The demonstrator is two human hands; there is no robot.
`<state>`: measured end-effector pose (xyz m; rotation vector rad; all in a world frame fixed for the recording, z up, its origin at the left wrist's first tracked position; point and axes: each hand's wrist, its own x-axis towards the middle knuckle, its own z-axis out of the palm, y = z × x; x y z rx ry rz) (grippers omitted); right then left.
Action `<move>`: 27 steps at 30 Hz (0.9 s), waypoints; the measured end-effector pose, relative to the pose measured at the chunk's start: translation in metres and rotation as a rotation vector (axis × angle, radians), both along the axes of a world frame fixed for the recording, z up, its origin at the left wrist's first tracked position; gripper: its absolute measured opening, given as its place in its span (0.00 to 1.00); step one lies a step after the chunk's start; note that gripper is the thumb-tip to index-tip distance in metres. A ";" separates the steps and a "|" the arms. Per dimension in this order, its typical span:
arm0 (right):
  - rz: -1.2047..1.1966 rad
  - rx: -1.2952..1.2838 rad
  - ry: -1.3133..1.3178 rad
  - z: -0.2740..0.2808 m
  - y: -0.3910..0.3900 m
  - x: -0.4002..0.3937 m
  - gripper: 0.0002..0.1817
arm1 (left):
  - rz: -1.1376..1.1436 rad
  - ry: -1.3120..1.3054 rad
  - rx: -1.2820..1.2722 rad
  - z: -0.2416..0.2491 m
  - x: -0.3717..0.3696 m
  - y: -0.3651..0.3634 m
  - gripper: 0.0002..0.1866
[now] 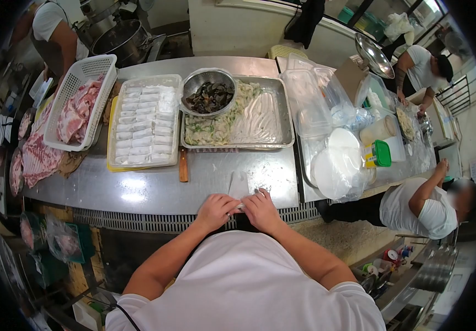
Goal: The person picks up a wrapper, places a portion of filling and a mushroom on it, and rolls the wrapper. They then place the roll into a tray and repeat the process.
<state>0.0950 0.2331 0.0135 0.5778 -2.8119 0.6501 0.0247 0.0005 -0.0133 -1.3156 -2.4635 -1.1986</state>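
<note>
At the front edge of the steel table, my left hand [214, 212] and my right hand [261, 211] meet with fingers closed on the near end of a thin, whitish wrapper sheet [239, 183]. The sheet's far part lies flat on the steel. What is folded inside, if anything, is hidden by my fingers. Beyond it, a metal tray [262, 118] holds a pale green-flecked filling [207, 132], spread mostly over its left side. A steel bowl [205, 74] of dark, mushroom-like pieces [209, 98] rests on that tray's corner. Left of it, white wrapped rolls [141, 129] fill a plastic tray [142, 164] in rows.
A wooden handle [183, 165] sticks out between the trays. Raw meat [80, 110] fills a white basket [72, 147] at left. Clear plastic containers [304, 99] and a green-lidded tub [380, 153] crowd the right table. Co-workers stand at right [423, 207] and far left [56, 33].
</note>
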 end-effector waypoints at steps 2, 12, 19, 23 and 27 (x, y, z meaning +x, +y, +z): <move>-0.016 -0.011 -0.005 0.000 -0.001 -0.004 0.16 | 0.034 -0.006 0.001 0.003 -0.003 0.005 0.14; -0.087 -0.015 -0.039 0.015 -0.011 -0.016 0.15 | 0.170 -0.222 -0.214 0.011 -0.031 0.032 0.06; -0.014 0.085 -0.054 0.007 -0.002 -0.031 0.19 | 0.092 -0.118 -0.039 0.027 -0.043 0.026 0.11; -0.014 -0.013 -0.140 0.013 0.001 -0.035 0.18 | -0.008 -0.090 -0.049 0.015 -0.041 0.017 0.13; -0.052 -0.050 -0.137 0.011 0.009 -0.037 0.17 | 0.024 -0.123 -0.066 0.005 -0.047 0.020 0.12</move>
